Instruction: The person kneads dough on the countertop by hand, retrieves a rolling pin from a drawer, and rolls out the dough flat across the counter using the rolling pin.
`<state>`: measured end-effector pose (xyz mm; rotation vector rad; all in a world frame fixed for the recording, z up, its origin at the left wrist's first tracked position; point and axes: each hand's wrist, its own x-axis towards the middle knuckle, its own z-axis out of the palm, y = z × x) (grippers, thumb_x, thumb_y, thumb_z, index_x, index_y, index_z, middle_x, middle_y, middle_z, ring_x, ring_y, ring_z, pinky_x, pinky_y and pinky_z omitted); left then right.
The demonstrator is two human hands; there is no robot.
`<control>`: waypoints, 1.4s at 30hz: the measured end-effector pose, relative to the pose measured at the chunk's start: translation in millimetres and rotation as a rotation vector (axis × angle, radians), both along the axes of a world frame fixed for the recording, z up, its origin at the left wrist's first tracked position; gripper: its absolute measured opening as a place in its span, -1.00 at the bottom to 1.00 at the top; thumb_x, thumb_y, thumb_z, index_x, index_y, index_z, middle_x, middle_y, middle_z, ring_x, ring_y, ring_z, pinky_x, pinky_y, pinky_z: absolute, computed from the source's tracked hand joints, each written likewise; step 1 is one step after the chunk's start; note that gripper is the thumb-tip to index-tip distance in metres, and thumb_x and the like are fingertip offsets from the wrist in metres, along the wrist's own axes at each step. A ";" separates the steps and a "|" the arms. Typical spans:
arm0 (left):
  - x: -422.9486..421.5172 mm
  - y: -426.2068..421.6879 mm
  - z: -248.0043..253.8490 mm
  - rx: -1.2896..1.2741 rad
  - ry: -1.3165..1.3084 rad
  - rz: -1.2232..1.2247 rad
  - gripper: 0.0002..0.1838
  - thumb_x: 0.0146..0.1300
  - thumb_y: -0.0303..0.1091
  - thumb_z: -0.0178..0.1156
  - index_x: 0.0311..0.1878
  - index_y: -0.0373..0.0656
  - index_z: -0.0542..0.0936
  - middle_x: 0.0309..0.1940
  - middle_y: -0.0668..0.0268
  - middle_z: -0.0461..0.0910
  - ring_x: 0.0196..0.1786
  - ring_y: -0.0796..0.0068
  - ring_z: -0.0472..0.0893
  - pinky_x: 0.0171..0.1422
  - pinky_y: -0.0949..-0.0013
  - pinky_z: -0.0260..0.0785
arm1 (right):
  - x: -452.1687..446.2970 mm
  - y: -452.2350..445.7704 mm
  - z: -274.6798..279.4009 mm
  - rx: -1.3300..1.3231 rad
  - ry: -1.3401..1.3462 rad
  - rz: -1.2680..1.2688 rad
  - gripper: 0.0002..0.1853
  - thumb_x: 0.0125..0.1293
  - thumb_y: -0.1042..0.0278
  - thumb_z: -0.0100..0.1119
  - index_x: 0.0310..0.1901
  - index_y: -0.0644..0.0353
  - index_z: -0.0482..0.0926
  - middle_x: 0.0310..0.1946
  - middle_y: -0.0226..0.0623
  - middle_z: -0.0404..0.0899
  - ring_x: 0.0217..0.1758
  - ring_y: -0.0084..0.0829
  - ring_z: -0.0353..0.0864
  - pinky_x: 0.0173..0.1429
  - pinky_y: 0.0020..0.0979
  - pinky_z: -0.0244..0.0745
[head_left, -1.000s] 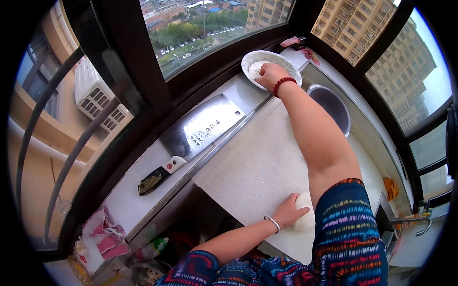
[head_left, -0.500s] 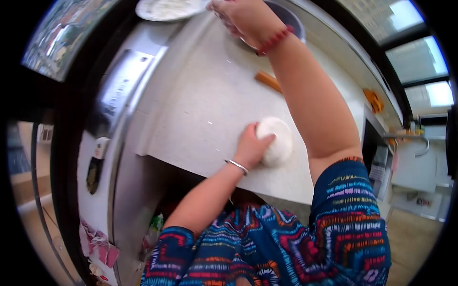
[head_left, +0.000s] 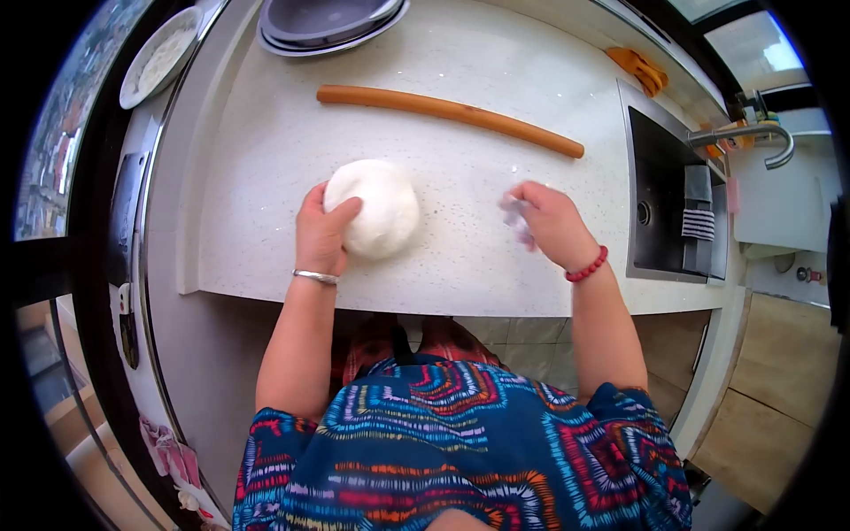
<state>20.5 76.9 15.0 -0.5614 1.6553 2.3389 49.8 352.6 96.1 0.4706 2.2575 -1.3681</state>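
Note:
A round ball of white dough [head_left: 376,211] sits on the pale speckled countertop [head_left: 460,230]. My left hand [head_left: 323,228] grips its left side, thumb on top and fingers around the edge. To the right, apart from the dough, my right hand [head_left: 549,221] hovers over the counter. Its fingers are curled together, white with flour and slightly blurred. Beyond both hands lies a long wooden rolling pin [head_left: 452,110], slanting across the counter.
Stacked grey bowls [head_left: 332,35] stand at the back left. A dish of white flour [head_left: 162,57] and a cleaver [head_left: 128,221] rest on the left ledge. At the right are a sink [head_left: 651,257] with a tap [head_left: 744,133] and an orange cloth [head_left: 639,71].
My right hand has come back from the far end by the flour dish and bowl to beside the dough. My left hand stays on the dough. The head view has turned.

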 end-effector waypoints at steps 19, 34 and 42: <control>-17.5 72.1 11.0 -1.131 0.689 -0.286 -0.49 0.14 -0.26 0.29 0.13 -0.26 0.45 -0.06 0.04 0.53 -0.06 0.24 0.57 0.06 0.25 0.44 | -15.6 3.1 -25.1 -0.063 0.520 0.099 -0.77 0.27 0.60 -0.13 -0.15 0.27 0.55 -0.42 -0.27 0.59 -0.35 -0.50 0.61 -0.26 -0.48 0.53; -24.1 -35.8 -15.4 -1.249 0.596 -0.084 -0.85 0.16 -0.23 0.23 -0.41 -0.06 0.56 -0.46 0.25 0.58 -0.40 0.17 0.59 -0.35 0.20 0.44 | -82.6 -52.9 -16.9 -0.855 -0.001 -0.187 -0.75 0.22 0.64 -0.15 -0.14 0.24 0.51 -0.40 -0.36 0.50 -0.43 -0.55 0.47 -0.43 -0.53 0.43; -24.0 -37.4 -17.3 -1.206 0.622 -0.083 -0.87 0.13 -0.25 0.24 -0.42 -0.07 0.56 -0.50 0.25 0.57 -0.44 0.19 0.57 -0.38 0.19 0.41 | -223.0 -255.0 74.2 -1.081 0.211 0.007 -0.75 0.28 0.61 -0.15 -0.09 0.31 0.51 -0.35 -0.26 0.51 -0.37 -0.46 0.51 -0.33 -0.44 0.56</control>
